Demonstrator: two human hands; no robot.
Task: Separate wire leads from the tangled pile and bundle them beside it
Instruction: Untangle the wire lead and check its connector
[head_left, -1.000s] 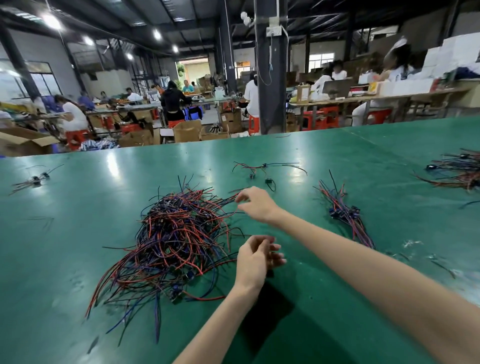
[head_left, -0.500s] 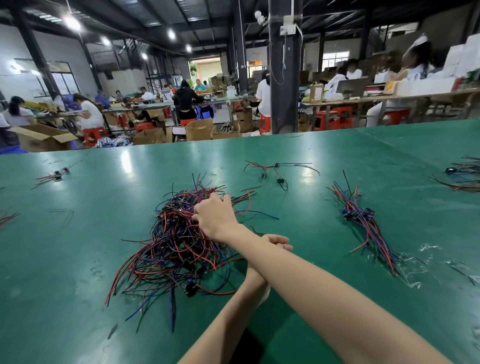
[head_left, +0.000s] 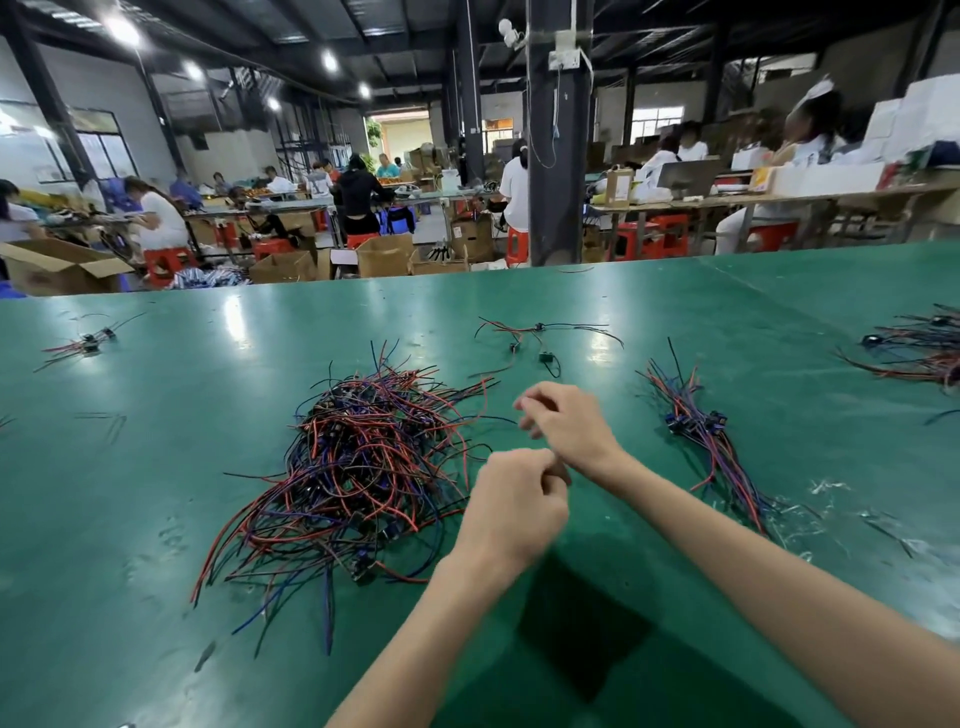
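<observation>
Green table (head_left: 156, 519): tangled pile (head_left: 358, 467), bundle (head_left: 701, 431), stray leads (head_left: 540, 338).

A dark pillar (head_left: 558, 182), red stools (head_left: 169, 262) and cardboard boxes (head_left: 384, 257) under ceiling lamps (head_left: 122, 28).

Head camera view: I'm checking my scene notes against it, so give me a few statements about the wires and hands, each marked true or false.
1. The tangled pile of red, blue and black wire leads lies left of the left hand and the right hand. True.
2. The straight bundle of red and blue leads with black connectors lies on the glossy green table, right of both hands. True.
3. The bundle touches the pile. False: bare table and both hands separate them.
4. The right hand is nearer the camera than the left hand. False: the left hand is nearer.
5. A few loose leads lie beyond the hands. True.
</observation>
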